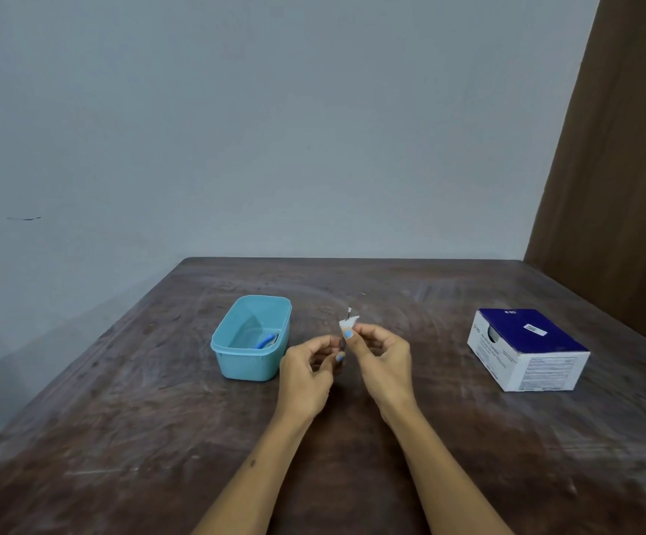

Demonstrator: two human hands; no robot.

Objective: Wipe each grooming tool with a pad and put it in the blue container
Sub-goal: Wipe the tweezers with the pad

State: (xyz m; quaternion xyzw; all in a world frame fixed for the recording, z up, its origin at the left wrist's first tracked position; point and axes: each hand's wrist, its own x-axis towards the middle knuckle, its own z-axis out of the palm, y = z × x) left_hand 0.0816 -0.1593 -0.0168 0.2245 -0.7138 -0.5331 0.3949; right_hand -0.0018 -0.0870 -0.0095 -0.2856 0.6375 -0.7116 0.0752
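I see my hands close together above the table [352, 438]: my right hand [385, 361] pinches a white pad [348, 325] around a thin tool [349, 311], my left hand [306, 370] grips its near end. The blue container [251, 339] sits just left, a blue-handled tool [266, 342] inside.

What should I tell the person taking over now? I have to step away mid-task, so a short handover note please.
Left hand grips the lower end of a thin metal tool.
Right hand pinches a white pad around the tool.
Blue container, left of the hands, already holds one blue-handled tool.
Swab box sits at right on the table.
Left: finish wiping, then put the tool in the container.
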